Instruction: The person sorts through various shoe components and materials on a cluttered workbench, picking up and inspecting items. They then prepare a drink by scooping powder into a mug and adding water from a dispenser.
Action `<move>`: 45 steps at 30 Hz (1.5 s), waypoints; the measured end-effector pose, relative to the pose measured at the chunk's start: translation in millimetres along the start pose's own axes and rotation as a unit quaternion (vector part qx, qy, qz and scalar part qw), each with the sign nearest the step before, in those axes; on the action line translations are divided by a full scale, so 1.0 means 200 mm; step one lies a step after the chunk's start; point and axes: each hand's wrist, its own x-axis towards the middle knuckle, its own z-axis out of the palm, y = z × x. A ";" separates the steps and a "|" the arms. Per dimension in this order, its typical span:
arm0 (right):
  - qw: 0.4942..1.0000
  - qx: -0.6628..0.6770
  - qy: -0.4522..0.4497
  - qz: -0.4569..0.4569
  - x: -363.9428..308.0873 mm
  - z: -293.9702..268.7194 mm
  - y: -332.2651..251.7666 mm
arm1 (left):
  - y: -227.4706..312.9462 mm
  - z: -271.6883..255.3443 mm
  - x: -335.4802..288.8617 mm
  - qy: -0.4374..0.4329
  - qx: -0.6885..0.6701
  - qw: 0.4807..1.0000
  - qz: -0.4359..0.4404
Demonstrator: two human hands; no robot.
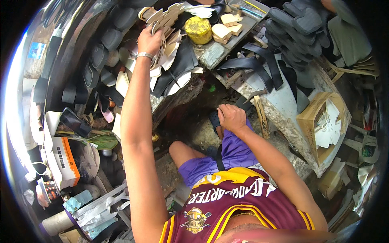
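Note:
My left hand point(150, 42) reaches to the far left of the bench. Its fingers close at the lower edge of a fanned stack of beige cut-out pieces point(167, 18), and the fingertips are partly hidden among them. More white and beige cut pieces lie under and beside it, next to black sheet material point(178, 67). Over my knee, in purple shorts point(233, 148), rests my right hand point(232, 117) with its fingers curled in. What is inside that hand, if anything, is hidden. Just right of it leans a hammer point(261, 115) with a worn wooden handle.
A yellow round tin point(198, 30) stands beside beige blocks point(222, 33) on the bench. Dark soles point(298, 28) pile up at the far right. A cardboard box point(306, 121) holds white scraps. At left lie a phone point(75, 122) and an orange-white box point(66, 162).

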 end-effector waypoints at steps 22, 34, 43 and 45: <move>0.999 -0.022 -0.024 0.002 -0.05 0.12 -0.08 | 0.08 -0.20 -0.59 -0.152 0.249 0.942 0.165; 0.999 -0.017 -0.019 -0.028 -0.11 0.18 -0.23 | 0.03 -0.15 -0.95 -0.077 0.328 0.910 0.242; 1.000 -0.011 -0.007 -0.025 -0.14 0.14 -0.19 | 0.05 -0.26 -0.72 0.011 0.300 0.945 0.130; 1.000 -0.005 -0.004 -0.016 -0.14 0.13 -0.18 | 0.05 -0.27 -0.66 0.051 0.289 0.951 0.101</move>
